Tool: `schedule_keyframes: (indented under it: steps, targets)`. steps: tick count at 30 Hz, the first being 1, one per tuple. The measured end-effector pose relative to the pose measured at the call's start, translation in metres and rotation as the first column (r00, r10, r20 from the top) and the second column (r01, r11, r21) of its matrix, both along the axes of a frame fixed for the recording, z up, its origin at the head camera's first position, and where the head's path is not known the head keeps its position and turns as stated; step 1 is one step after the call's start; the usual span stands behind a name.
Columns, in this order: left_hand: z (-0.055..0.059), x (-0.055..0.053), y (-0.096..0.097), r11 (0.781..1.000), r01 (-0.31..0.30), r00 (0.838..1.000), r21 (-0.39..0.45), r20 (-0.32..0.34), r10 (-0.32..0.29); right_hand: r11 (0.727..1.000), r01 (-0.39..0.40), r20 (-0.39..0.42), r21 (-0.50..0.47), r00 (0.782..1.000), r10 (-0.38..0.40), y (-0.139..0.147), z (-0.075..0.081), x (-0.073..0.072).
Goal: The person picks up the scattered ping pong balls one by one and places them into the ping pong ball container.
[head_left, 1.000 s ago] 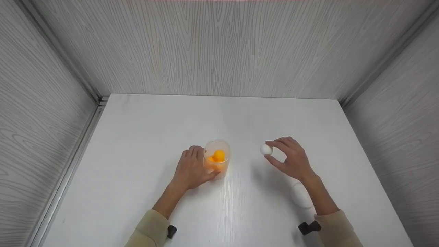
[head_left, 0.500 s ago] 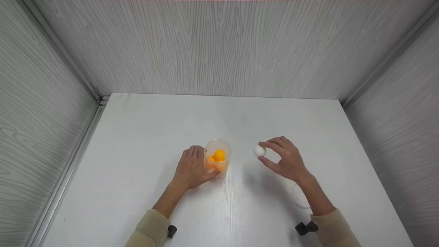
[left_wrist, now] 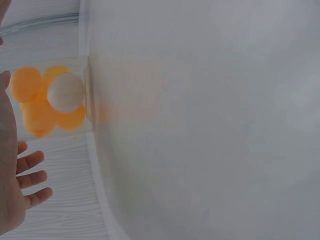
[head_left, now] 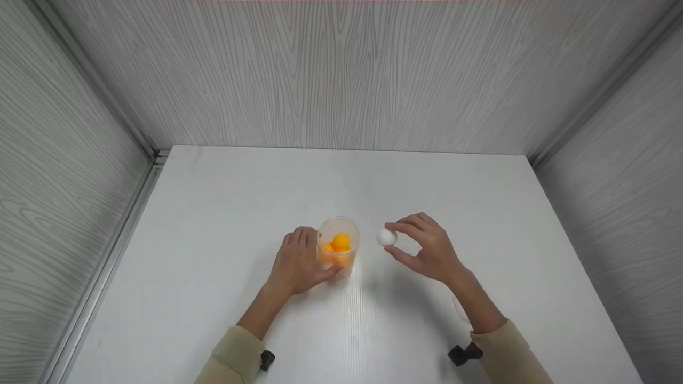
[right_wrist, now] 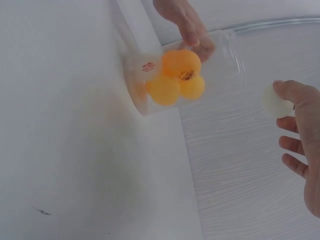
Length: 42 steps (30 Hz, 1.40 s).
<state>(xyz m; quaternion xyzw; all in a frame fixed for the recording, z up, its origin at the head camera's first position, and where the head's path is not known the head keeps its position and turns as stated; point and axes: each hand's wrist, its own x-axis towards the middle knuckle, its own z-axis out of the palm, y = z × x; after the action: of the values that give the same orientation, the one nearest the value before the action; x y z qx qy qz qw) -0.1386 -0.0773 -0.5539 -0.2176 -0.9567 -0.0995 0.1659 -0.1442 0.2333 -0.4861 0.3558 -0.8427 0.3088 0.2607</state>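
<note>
A clear plastic cup point(head_left: 330, 229) stands upright on the table, its mouth facing up. My left hand point(head_left: 296, 266) grips its left side, fingers behind and thumb across the front. Inside lie several orange ping-pong balls point(head_left: 341, 241) and, low down, a white ping-pong ball point(left_wrist: 66, 93). To the right of the cup, my right hand point(head_left: 429, 248) pinches another white ping-pong ball point(head_left: 387, 237) between thumb and fingertips. In the right wrist view this held ball point(right_wrist: 276, 102) is just outside the cup's rim, off the table.
A clear round lid point(head_left: 458, 309) lies on the white table point(head_left: 240, 186), partly hidden by my right forearm. Grey wood-grain panels point(head_left: 341, 74) enclose the table at the back and both sides.
My right hand has moved left with the white ping-pong ball, bringing it closer to the cup. More of the lid is now covered by the forearm. The left hand and cup have stayed put.
</note>
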Motion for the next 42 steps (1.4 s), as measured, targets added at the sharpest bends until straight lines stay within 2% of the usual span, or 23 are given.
schedule_keyframes:
  steps: [3, 13, 18, 22, 31, 42]
  targets:
    - [0.000, 0.000, 0.000, 1.000, 0.002, 1.000, -0.001, -0.001, -0.002, 1.000, -0.008, -0.006, 0.007, 1.000, 0.008, -0.004, 0.002, -0.001]
    - [0.003, -0.001, -0.001, 1.000, -0.008, 0.998, 0.001, 0.054, 0.008, 0.999, -0.039, -0.035, 0.036, 0.999, 0.040, -0.020, 0.003, -0.005]
    - [0.001, 0.001, -0.003, 1.000, -0.010, 1.000, -0.027, 0.020, 0.011, 0.998, -0.062, -0.035, 0.028, 0.997, 0.063, -0.031, 0.004, -0.009]
    - [-0.001, 0.002, -0.004, 1.000, -0.006, 1.000, -0.018, 0.006, 0.007, 0.996, -0.081, -0.032, 0.025, 0.996, 0.081, -0.038, 0.005, -0.013]
    - [-0.001, 0.000, -0.001, 1.000, 0.009, 1.000, -0.027, -0.019, -0.010, 0.994, -0.105, 0.010, 0.034, 0.994, 0.105, -0.046, 0.003, -0.017]
    - [-0.001, -0.001, -0.001, 0.999, 0.007, 1.000, -0.040, -0.014, -0.007, 0.990, -0.109, 0.044, 0.088, 0.993, 0.105, -0.057, 0.005, -0.026]
